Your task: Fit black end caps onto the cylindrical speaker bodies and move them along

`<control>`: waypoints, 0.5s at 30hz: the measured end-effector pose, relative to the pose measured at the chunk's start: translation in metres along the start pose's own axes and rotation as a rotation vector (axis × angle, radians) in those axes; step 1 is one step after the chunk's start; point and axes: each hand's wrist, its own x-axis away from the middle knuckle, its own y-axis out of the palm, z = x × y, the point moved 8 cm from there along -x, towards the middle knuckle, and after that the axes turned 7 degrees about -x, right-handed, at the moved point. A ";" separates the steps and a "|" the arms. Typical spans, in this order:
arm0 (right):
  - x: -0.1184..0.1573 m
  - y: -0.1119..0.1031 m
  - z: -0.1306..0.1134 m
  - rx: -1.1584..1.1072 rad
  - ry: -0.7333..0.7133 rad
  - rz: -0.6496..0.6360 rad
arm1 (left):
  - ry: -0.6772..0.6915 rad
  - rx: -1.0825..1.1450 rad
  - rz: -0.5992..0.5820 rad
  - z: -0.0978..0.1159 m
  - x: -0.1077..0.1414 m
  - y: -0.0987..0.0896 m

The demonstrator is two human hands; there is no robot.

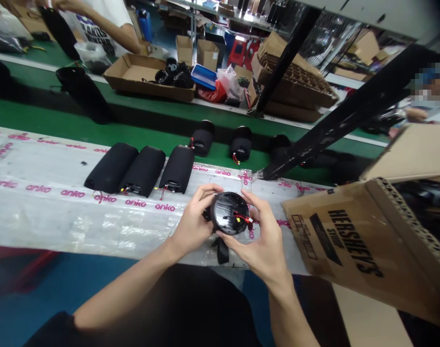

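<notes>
A long green conveyor belt (151, 112) crosses the room from left to right, and a clear plastic sheet with pink "anko" lettering (61, 226) covers its near side. On the far side, a person in a white T-shirt (100, 24) stands by a flat brown cardboard tray (147, 77) holding round black parts. A bright blue plastic tray (203, 76) sits just beyond its right end. To the near right, a large brown cardboard flap printed "HERSHEY'S" (353, 246) juts in, and a black metal strut (324, 120) slants across the far right.

Three black fabric-covered cylinders (144, 171) lie side by side on the plastic, left of the hands, with two more standing upright (220, 140) on the green belt beyond them.

Directly over the plastic, near the middle, a round black plastic housing (229, 213) is held up at a slant, with red and yellow wires (243, 219) at its right edge. The left hand (193, 224) grips its left rim with curled fingers, and the right hand (256, 236) pinches its right rim, thumb on the front face.
</notes>
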 end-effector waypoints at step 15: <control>0.011 0.020 0.017 -0.014 0.090 0.077 | -0.283 0.259 -0.034 -0.023 0.006 0.001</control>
